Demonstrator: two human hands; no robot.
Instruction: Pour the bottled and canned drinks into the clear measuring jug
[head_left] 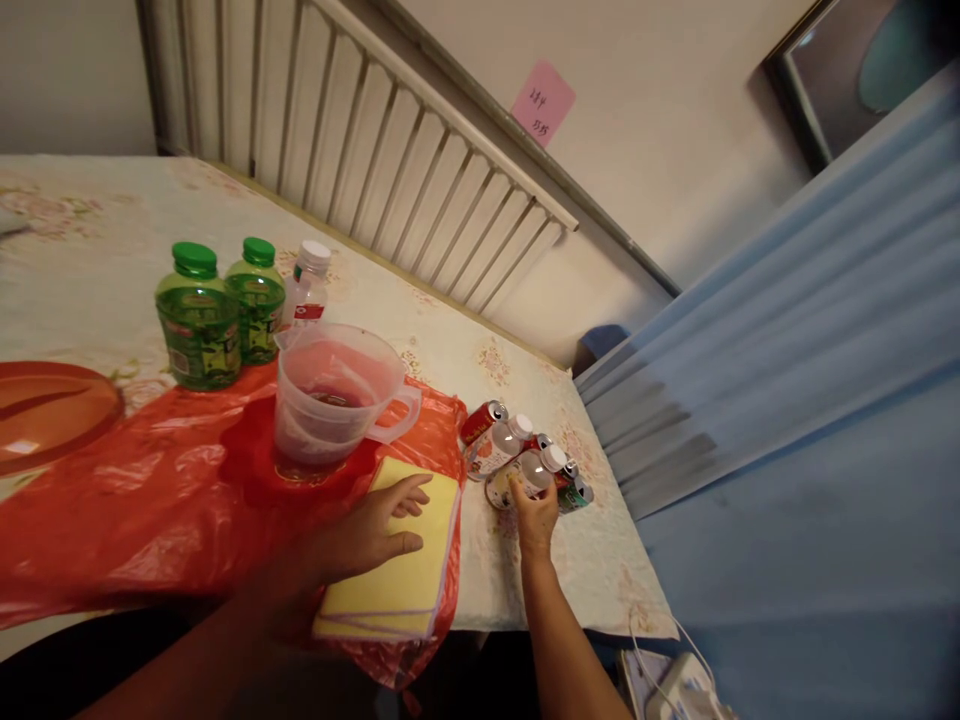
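My right hand (pixel 537 515) is wrapped round a clear plastic bottle (pixel 529 468) with a white cap, at the right of the table. Beside it stand another white-capped bottle (pixel 491 450) and several drink cans, among them a red can (pixel 480 424) and a green can (pixel 574 495). My left hand (pixel 379 530) hovers over folded yellow cloths (pixel 416 590), its fingers apart and nothing in them. Just beyond, a clear plastic measuring jug (pixel 322 415) with dark liquid rests in a red scalloped dish (pixel 251 445).
Two green-capped bottles of green liquid (pixel 199 335) and a white-capped bottle (pixel 306 290) stand behind the jug. Red plastic sheeting (pixel 135 510) covers part of the flowered tablecloth (pixel 495 590). An orange lid-like disc (pixel 56 410) lies left. Radiator behind; blue curtain (pixel 787 420) right.
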